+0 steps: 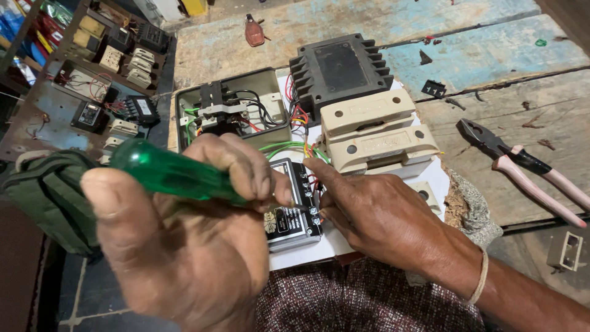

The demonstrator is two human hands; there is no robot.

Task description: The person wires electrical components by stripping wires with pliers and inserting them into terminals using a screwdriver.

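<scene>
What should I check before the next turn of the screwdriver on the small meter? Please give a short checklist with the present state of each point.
1. Grip on the tool: the left hand is closed around the green screwdriver. Ok.
2. Tip seated in a screw: the tip at the terminal row is too small to see. Cannot tell.
3. Wires held aside: the right hand has its fingers at the coloured wires beside the terminals. Ok.
4. Support: the small meter lies flat on the white board. Ok.
5. Power off: nothing in view shows it. Cannot tell.
6. Pliers lie apart on the wooden table, away from both hands. Ok.
</scene>
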